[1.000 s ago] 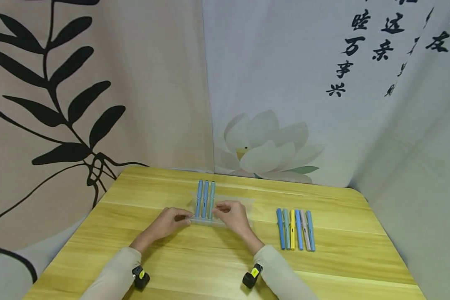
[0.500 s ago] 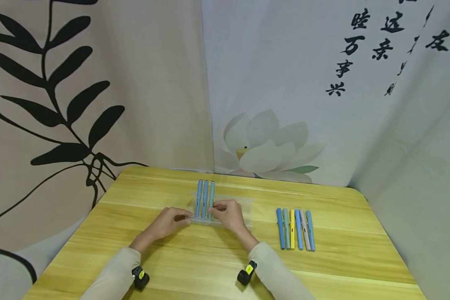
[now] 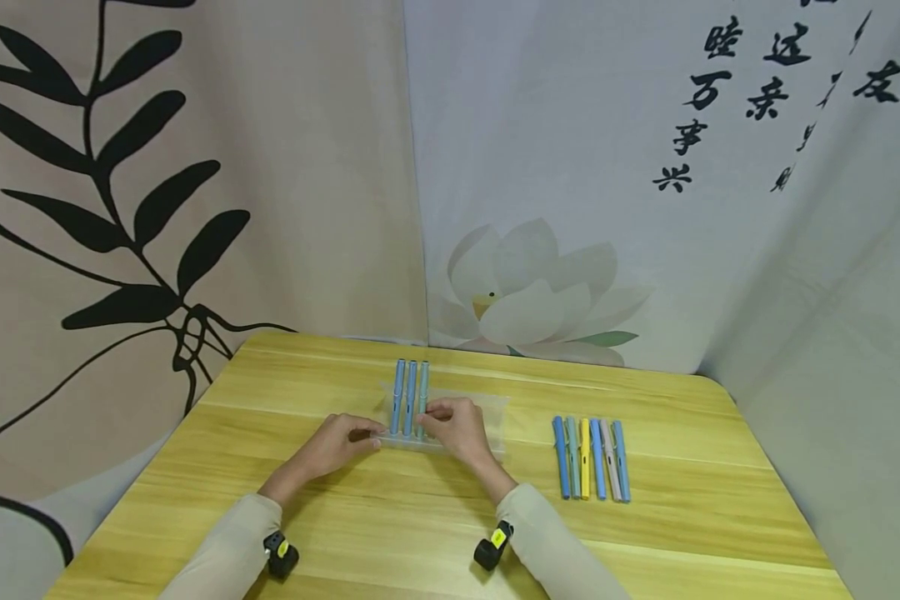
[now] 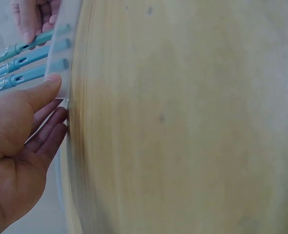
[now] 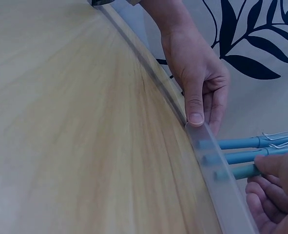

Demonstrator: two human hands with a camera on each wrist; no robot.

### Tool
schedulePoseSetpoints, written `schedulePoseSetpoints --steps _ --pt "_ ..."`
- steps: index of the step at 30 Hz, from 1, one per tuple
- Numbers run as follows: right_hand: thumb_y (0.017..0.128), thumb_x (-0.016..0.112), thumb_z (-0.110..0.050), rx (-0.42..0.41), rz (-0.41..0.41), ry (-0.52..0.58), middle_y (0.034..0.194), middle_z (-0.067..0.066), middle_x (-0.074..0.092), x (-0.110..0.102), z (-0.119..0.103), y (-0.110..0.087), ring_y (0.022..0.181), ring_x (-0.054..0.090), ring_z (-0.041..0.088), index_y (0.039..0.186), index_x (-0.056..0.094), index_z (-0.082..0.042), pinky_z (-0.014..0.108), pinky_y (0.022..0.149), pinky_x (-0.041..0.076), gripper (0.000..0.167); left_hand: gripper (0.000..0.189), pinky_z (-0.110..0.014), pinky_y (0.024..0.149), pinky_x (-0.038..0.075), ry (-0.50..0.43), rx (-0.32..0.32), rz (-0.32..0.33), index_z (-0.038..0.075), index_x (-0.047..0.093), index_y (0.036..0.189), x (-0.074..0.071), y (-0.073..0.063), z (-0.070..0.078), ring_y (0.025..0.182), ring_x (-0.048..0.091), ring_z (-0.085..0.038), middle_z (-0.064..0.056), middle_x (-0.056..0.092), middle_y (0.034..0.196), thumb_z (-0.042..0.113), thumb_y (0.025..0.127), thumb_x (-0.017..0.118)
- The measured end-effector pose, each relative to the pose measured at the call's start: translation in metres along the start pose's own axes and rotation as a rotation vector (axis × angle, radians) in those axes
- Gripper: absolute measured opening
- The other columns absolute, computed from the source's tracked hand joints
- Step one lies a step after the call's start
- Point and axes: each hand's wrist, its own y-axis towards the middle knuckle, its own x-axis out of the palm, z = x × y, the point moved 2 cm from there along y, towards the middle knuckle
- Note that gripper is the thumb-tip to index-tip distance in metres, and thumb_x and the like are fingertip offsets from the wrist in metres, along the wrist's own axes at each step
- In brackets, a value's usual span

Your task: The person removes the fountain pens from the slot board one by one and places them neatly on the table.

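Three capped pens stand side by side in a clear plastic pen holder (image 3: 492, 421): a blue pen (image 3: 397, 397), a second blue pen (image 3: 410, 396) and a pale green pen (image 3: 424, 383). My left hand (image 3: 336, 443) pinches the holder's left end, thumb on its front strip (image 5: 221, 195) in the right wrist view. With thumb and fingers, my right hand (image 3: 461, 429) pinches the green pen, whose lower end sits behind the frosted strip. In the left wrist view the green pen (image 4: 39, 39) lies parallel to the two blue ones.
To the right on the wooden table (image 3: 690, 467) lies a row of several pens, among them a yellow pen (image 3: 585, 458), a pinkish-grey pen (image 3: 611, 460) and blue ones. A printed curtain (image 3: 330, 208) hangs right behind the table's far edge.
My right hand has shifted slightly left, closing in on the green pen, and its wrist has moved left too. The left hand and the holder stay in place.
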Motion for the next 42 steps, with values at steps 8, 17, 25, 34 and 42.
schedulePoseSetpoints --steps 8,17,25,34,42 --pt "0.092 0.079 -0.021 -0.029 0.053 0.014 0.092 0.004 0.078 -0.007 -0.007 0.001 0.081 0.074 0.013 0.101 0.080 -0.008 0.024 0.067 0.061 0.017 0.027 -0.045 0.093 0.058 0.013 -0.005 0.004 0.007 0.074 0.123 0.000 0.001 0.000 0.109 0.070 -0.024 -0.007 0.074 0.120 0.019 0.099 0.069" --pt "0.093 0.078 -0.021 -0.023 0.053 0.004 0.096 0.004 0.078 -0.019 -0.014 -0.003 0.085 0.074 0.014 0.106 0.080 -0.009 0.029 0.074 0.062 0.018 0.029 -0.044 0.092 0.059 0.018 -0.007 -0.003 0.007 0.073 0.125 0.002 -0.001 0.000 0.108 0.070 -0.024 -0.007 0.074 0.120 0.020 0.100 0.068" --pt "0.094 0.076 -0.022 -0.053 0.053 0.011 0.097 0.005 0.078 -0.037 -0.017 -0.011 0.086 0.074 0.017 0.109 0.079 -0.007 0.030 0.075 0.062 0.021 0.029 -0.040 0.091 0.059 0.018 0.005 -0.004 0.007 0.073 0.126 0.001 -0.001 -0.001 0.107 0.070 -0.022 -0.008 0.074 0.121 0.020 0.100 0.068" --pt "0.093 0.078 -0.023 -0.077 0.071 0.017 0.098 0.005 0.078 -0.054 -0.027 -0.023 0.087 0.075 0.017 0.111 0.079 -0.007 0.029 0.076 0.062 0.024 0.028 -0.036 0.089 0.059 0.015 0.014 -0.001 0.006 0.073 0.125 0.000 -0.001 0.000 0.104 0.071 -0.020 -0.007 0.074 0.119 0.018 0.100 0.068" --pt "0.092 0.079 -0.023 -0.056 0.087 0.006 0.098 0.003 0.078 -0.073 -0.027 -0.034 0.087 0.074 0.016 0.110 0.079 -0.009 0.031 0.077 0.062 0.023 0.028 -0.044 0.092 0.058 -0.007 0.004 0.000 0.006 0.073 0.125 0.001 -0.001 -0.002 0.107 0.070 -0.023 -0.009 0.074 0.121 0.019 0.101 0.067"
